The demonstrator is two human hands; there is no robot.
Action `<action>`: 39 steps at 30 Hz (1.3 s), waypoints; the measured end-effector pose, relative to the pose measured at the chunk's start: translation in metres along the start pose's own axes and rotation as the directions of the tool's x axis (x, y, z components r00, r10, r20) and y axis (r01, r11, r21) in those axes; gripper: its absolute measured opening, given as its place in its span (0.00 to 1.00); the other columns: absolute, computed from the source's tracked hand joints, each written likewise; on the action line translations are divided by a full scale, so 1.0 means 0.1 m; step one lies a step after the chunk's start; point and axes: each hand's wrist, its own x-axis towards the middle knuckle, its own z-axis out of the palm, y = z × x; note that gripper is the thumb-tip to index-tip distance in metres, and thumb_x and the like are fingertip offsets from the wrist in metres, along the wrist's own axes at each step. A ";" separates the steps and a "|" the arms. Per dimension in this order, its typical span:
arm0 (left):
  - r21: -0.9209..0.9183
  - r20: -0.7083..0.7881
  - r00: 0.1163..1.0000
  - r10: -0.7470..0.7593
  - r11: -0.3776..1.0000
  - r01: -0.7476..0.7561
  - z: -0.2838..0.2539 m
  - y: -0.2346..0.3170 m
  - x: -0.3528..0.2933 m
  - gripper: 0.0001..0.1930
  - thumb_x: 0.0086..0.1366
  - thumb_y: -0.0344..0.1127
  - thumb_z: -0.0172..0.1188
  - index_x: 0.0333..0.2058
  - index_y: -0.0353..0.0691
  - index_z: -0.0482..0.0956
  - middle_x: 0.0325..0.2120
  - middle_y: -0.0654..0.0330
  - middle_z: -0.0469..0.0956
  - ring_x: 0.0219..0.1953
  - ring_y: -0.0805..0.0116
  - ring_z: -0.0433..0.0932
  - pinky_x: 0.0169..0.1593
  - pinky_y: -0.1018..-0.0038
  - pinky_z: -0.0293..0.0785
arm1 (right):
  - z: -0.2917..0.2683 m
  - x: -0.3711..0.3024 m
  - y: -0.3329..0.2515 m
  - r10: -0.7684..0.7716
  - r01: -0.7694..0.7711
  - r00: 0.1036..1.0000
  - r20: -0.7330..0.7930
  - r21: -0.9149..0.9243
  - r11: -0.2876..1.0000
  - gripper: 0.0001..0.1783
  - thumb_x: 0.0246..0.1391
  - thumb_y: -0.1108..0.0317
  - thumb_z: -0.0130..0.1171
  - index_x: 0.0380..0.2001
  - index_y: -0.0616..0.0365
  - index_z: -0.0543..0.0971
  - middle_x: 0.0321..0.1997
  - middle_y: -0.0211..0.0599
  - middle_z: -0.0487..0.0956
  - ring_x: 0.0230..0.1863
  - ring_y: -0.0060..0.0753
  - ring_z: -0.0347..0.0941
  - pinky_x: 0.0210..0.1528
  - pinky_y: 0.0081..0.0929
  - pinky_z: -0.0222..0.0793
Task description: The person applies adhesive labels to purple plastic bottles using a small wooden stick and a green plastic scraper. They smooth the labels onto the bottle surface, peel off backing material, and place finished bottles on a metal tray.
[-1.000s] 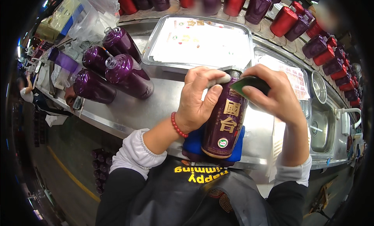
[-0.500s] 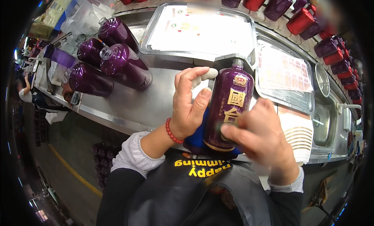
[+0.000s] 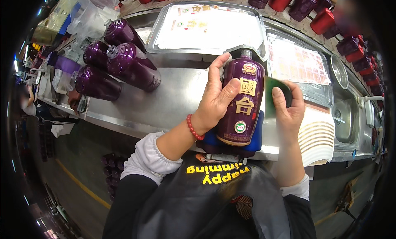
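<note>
A glossy purple bottle (image 3: pixel 243 94) with gold lettering and a clear neck lies tilted in front of me, on a blue support (image 3: pixel 256 134). My left hand (image 3: pixel 216 94) grips its left side, the thumb over the front and the fingers along the edge. A red bead bracelet (image 3: pixel 194 127) circles my left wrist. At the bottle's right side my right hand (image 3: pixel 288 107) is closed on a thin dark green scraper (image 3: pixel 270 98), pinched between thumb and fingers. A small round green-and-white label (image 3: pixel 239 127) shows low on the bottle's front.
Several purple bottles (image 3: pixel 132 65) stand on the steel counter (image 3: pixel 173 86) to the left. A tray (image 3: pixel 153 45) of label sheets lies beyond the bottle, another tray (image 3: pixel 328 96) to the right. A paper stack (image 3: pixel 315 136) and a sink (image 3: pixel 344 127) are further right. Red and purple bottles line the back.
My right hand has moved from the bottle's lower front to its right side, uncovering the round label and the green scraper. My left hand has come onto the bottle's left side.
</note>
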 end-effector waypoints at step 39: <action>0.858 0.362 0.813 0.456 0.178 -0.482 -0.12 0.06 -1.10 0.29 0.75 0.54 0.46 0.60 0.35 0.75 0.53 0.53 0.81 0.68 0.48 0.62 0.74 0.48 0.35 | -0.09 -0.75 -0.04 0.155 -0.181 0.977 0.148 0.179 0.967 0.09 0.64 0.68 0.62 0.40 0.62 0.76 0.34 0.27 0.78 0.35 0.14 0.71 0.38 0.16 0.70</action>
